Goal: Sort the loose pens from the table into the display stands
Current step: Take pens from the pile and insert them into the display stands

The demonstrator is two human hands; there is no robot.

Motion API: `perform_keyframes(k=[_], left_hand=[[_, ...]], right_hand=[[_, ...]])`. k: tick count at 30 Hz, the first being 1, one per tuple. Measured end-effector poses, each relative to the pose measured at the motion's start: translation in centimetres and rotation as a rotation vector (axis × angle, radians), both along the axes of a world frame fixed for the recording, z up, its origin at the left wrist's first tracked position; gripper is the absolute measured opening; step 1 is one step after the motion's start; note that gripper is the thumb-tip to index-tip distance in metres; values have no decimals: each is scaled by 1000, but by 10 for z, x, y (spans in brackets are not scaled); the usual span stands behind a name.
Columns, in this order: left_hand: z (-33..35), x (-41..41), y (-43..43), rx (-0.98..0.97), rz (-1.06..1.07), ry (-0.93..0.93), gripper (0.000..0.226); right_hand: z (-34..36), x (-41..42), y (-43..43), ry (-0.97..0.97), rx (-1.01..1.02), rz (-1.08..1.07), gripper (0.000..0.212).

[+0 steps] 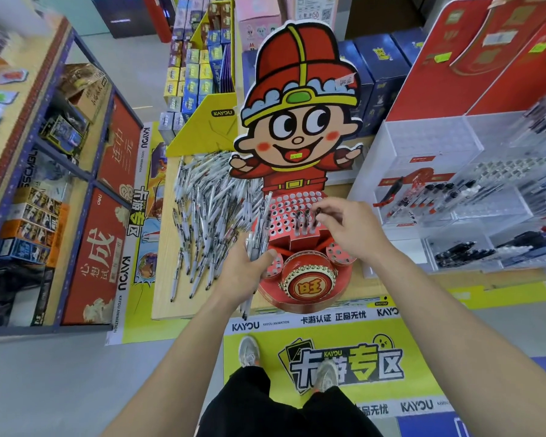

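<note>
Dozens of loose pens (202,209) lie heaped on the wooden table (164,279), just left of the red cardboard display stand (284,212). Your left hand (246,272) curls round a bundle of pens (255,241), thumb across the front. Your right hand (350,228) pinches the dark top of one pen (318,211) with narrowed fingertips over the stand's grid of holes, beside a few seated pens (303,220).

Mind the bundle. Several tips hang below your palm and past the table edge, so a slack grip would likely drop them to the floor. A slanted push could miss the hole or nudge the seated pens. The cardboard may also flex or shift under pressure.

Writing you can read: "KAYOU" on the yellow display box (223,112), "KAYOU ANIMATION" and "卡游认证 正品无忧" on the table-edge strip (331,318), "卡游专区" on the floor sticker (344,361), and "旺" on the stand's drum (308,287). The small tags on the cartoon cut-out (300,115) are too small to read.
</note>
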State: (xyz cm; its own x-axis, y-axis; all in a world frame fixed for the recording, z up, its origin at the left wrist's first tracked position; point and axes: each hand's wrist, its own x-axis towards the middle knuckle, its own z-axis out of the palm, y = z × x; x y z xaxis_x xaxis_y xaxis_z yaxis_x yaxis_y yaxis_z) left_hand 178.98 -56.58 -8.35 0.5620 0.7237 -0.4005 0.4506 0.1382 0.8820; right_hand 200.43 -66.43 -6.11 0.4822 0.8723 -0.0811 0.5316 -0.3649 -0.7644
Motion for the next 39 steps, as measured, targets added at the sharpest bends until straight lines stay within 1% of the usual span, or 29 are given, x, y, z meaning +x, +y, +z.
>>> perform_keyframes(k=[2,8,14,18,21,23,25,27,30,32,34,39], left_hand=[[-1,0,1,-10,0,9,50],[1,-1,-1,-13,8,-7,55],[6,-3,-3,-28,-16,-39,38],[10,-3,-5,-21,-33,-48,22],[14,-5,-5,-36,-29,-68,21],[19,-7,-6,-28,-39,-92,18],[24,-8,-9,-23,-50,-122,17],[31,-7,-13,-27,-64,-151,19],[37,-5,-15,15,-104,-172,16],[38,-7,-15,41,-128,-174,17],[36,-10,-13,34,-145,-176,12],[31,-15,-9,34,-199,-160,12]], right_hand=[[-1,-1,-4,2,5,-1,22],[-1,-6,3,-3,3,-31,25],[4,-4,0,65,-6,-49,24],[5,-9,-2,42,-29,-40,26],[14,-10,2,20,-49,-35,27],[26,-11,8,1,2,-66,35],[41,-18,16,15,108,-96,40],[53,-28,27,23,136,-50,38],[57,-40,43,36,54,30,37],[55,-43,47,64,44,21,32],[54,-44,48,110,64,-1,26],[51,-40,51,173,123,-41,10]])
